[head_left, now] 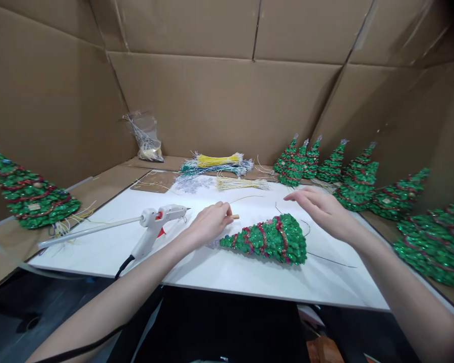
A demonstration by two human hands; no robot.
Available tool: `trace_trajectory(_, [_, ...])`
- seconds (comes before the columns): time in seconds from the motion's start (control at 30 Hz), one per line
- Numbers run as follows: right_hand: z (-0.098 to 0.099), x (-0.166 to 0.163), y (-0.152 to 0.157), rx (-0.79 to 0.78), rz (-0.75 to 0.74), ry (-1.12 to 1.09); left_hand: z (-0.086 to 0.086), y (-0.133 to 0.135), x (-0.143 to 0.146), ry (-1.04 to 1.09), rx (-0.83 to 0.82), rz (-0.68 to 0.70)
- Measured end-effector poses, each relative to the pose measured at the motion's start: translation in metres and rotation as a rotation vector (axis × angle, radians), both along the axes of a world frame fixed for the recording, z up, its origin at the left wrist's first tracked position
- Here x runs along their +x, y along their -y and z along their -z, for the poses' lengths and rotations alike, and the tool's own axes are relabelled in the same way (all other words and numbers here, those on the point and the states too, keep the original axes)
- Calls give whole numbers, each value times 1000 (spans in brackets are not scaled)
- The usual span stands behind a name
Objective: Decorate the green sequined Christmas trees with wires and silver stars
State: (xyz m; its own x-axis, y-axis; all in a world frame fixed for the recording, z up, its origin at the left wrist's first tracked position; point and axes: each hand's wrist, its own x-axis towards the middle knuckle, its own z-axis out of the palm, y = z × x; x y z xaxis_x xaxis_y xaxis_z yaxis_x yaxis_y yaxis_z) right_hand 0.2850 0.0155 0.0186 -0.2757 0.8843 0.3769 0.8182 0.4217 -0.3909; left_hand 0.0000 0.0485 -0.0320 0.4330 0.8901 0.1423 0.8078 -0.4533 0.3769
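My left hand is closed in a pinch on a small tan piece, whose kind I cannot make out. Just below it, a small green Christmas tree with red garland lies on its side, its tip pointing left. Thin dark wires stick out around the tree's base. Over the board to the right of the tree, my right hand has its fingers stretched out and holds nothing visible. A white glue gun with a glue stick in its back lies left of my left hand.
Bundles of yellow, white and green wires lie at the back of the white board. Several finished-looking trees stand or lean along the right side. Another tree leans at left. A plastic bag sits against the cardboard wall.
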Motion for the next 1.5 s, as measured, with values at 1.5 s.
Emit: trace_trajectory(1.5, [63, -4, -149, -61, 224, 424, 1, -12, 4, 116, 259, 53])
